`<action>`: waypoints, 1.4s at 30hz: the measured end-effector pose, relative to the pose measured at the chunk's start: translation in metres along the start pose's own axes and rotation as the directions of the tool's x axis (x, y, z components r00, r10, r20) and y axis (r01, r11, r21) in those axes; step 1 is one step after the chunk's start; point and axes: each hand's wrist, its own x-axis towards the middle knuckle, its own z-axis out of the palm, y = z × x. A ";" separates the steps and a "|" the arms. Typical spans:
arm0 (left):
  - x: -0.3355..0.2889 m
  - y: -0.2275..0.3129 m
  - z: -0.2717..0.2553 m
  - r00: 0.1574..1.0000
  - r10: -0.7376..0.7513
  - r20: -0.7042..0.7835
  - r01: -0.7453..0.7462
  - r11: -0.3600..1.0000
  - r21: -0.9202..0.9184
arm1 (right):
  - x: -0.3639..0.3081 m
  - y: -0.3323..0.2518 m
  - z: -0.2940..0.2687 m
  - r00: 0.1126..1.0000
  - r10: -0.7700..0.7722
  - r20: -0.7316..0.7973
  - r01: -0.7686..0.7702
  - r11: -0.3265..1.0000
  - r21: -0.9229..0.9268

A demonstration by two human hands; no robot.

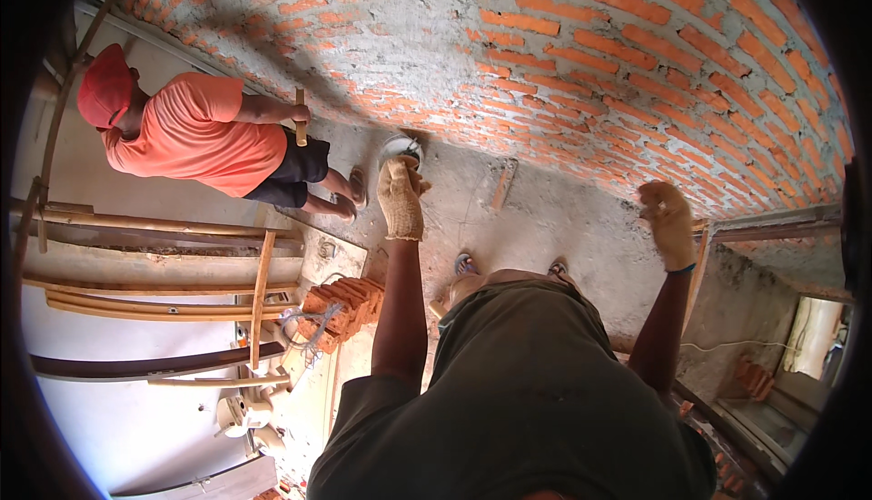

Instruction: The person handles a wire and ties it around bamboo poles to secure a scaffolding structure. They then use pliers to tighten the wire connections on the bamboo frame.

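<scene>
- The brick wall (581, 55) fills the upper part of the view; its red bricks sit in rough grey mortar.
- The concrete floor (545, 218) meets the wall foot, grey and dusty.
- The person's own body in a dark green shirt (536, 391) takes the lower middle, with two feet (465, 264) seen just above it.
- A second person in an orange shirt (195, 132) and red cap squats at the left, close to the wall, and holds a wooden stick (300, 118) against it.
- A wooden scaffold (154, 264) of poles and planks stands at the left.
- A brick pile (341, 305) lies beside the scaffold.
- The left hand (401, 196), in a knitted glove, has its fingers closed together on the rim of a pale bowl (400, 148); the bowl is on the floor at the wall foot.
- The right hand (669, 223), gloved too, is curled; it is near a wooden edge at the right, but I cannot tell if it grips it.
</scene>
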 end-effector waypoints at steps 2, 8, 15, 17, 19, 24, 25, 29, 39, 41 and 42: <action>0.014 0.011 -0.006 0.994 -0.008 0.109 0.014 0.999 -0.050 | 0.016 0.000 -0.030 0.959 -0.184 -0.215 0.187 0.982 -0.007; 0.037 0.037 0.012 0.977 -0.168 0.135 0.214 0.805 -0.553 | 0.042 0.010 -0.100 0.743 0.146 -0.653 0.163 0.907 0.388; 0.026 0.050 0.035 0.958 -0.261 -0.120 0.093 0.677 -0.730 | 0.031 0.008 -0.070 0.530 0.606 -0.594 0.072 0.666 0.743; 0.021 0.048 0.040 0.940 -0.323 -0.107 0.134 0.641 -0.756 | 0.025 0.051 -0.063 0.460 0.749 -0.476 -0.003 0.538 0.843; 0.019 0.046 0.039 0.940 -0.322 -0.113 0.137 0.660 -0.738 | 0.017 0.069 -0.050 0.535 0.730 -0.426 -0.172 0.587 0.791; 0.018 0.046 0.041 0.985 -0.063 -0.160 -0.027 0.862 -0.507 | 0.001 0.129 -0.069 0.741 0.150 -0.655 -0.338 0.926 -0.171; 0.019 0.046 0.038 0.992 0.047 -0.120 -0.094 0.902 -0.422 | 0.001 0.120 -0.087 0.785 0.279 -0.553 -0.227 0.960 0.163; 0.031 0.048 0.029 0.997 0.049 -0.053 -0.068 0.895 -0.442 | 0.001 0.127 -0.152 0.687 0.155 -0.710 0.120 0.939 0.322; 0.008 0.056 0.099 0.963 -0.219 -0.160 0.080 0.793 -0.604 | -0.021 -0.041 0.062 0.672 0.101 0.734 -0.225 0.972 0.073; -0.004 0.058 0.108 0.970 -0.203 -0.131 0.072 0.761 -0.645 | -0.012 -0.046 0.117 0.788 -0.029 0.615 -0.011 0.998 0.061; -0.009 0.060 0.111 0.971 -0.213 -0.108 0.095 0.758 -0.646 | -0.013 -0.049 0.137 0.902 -0.039 0.430 -0.078 0.965 0.251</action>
